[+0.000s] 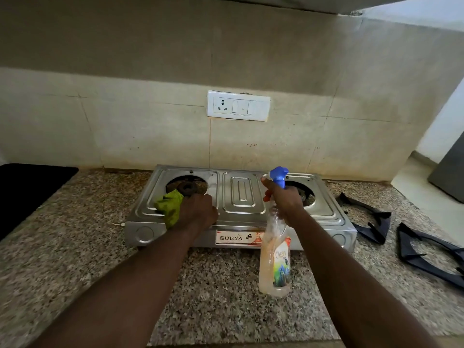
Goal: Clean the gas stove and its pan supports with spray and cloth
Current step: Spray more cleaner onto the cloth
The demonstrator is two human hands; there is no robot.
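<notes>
A steel two-burner gas stove (244, 194) sits on the granite counter against the wall, both burners bare. My left hand (197, 212) presses a green cloth (169, 205) onto the stove top beside the left burner (187, 188). My right hand (283, 197) grips the neck of a clear spray bottle (275, 257) with a blue trigger head, held over the stove's front edge. Two black pan supports (369, 217) (426, 252) lie on the counter to the right of the stove.
The speckled granite counter (221, 285) stretches in front of the stove. A black mat (27, 189) lies at the far left. A white socket and switch plate (238, 106) is on the tiled wall behind. The counter ends at the right by a dark appliance (449, 169).
</notes>
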